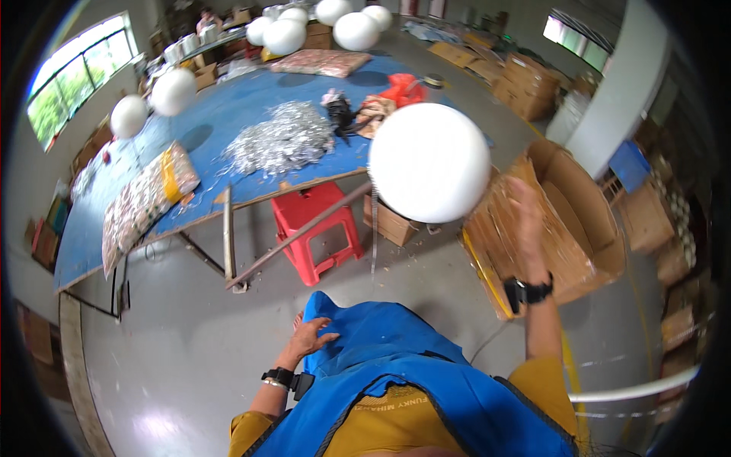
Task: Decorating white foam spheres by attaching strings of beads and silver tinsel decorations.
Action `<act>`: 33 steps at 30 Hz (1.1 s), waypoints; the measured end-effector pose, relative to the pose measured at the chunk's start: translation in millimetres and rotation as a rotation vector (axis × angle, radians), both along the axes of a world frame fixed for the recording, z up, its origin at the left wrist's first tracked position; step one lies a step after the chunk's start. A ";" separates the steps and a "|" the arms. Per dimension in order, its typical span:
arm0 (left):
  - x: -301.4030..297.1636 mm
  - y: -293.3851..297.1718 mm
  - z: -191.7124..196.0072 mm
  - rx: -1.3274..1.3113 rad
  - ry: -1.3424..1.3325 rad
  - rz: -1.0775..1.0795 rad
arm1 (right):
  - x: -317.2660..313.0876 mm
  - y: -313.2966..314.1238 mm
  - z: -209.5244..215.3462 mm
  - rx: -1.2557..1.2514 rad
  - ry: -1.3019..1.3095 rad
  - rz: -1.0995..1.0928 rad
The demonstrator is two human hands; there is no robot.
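Observation:
A large white ball, perhaps a balloon (430, 164), is in front of me beyond the table's near edge, with a thin silvery strip (374, 236) hanging below its left side. My right hand (524, 209) is raised just right of the ball, fingers stretched upward and slightly blurred, with a gap between them. By my thigh, my left hand (311, 338) rests at the edge of my blue apron (373, 335), its fingers apart and nothing seen in them. Both wrists carry dark bands.
On the blue table (228, 84) lie a heap of silver tinsel (282, 137), a stuffed patterned bag (148, 194) and a red plastic bag (403, 90). More white balls (173, 91) float above it. A red stool (316, 228) stands underneath; an open carton (552, 221) is at right.

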State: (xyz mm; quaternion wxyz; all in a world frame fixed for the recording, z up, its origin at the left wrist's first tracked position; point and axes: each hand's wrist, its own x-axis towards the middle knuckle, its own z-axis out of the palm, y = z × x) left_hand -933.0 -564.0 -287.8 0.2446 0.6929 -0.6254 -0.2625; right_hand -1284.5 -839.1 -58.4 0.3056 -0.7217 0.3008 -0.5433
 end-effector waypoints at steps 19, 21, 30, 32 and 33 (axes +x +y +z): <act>-2.3 3.0 -133.1 -0.017 0.217 -0.269 | -204.6 168.9 209.1 -0.020 -0.079 -0.833; 0.2 3.8 -128.9 -0.039 0.226 -0.253 | -162.6 159.0 229.9 -0.101 0.034 -0.747; 3.1 6.3 -87.3 -0.141 0.262 -0.066 | -25.9 155.9 326.9 -0.359 0.610 -0.559; 2.0 5.8 -86.8 -0.142 0.279 -0.074 | -9.0 144.4 328.9 -0.516 0.738 -0.467; 2.1 6.6 -88.1 -0.108 0.288 -0.071 | 2.7 140.2 326.7 -0.600 0.801 -0.408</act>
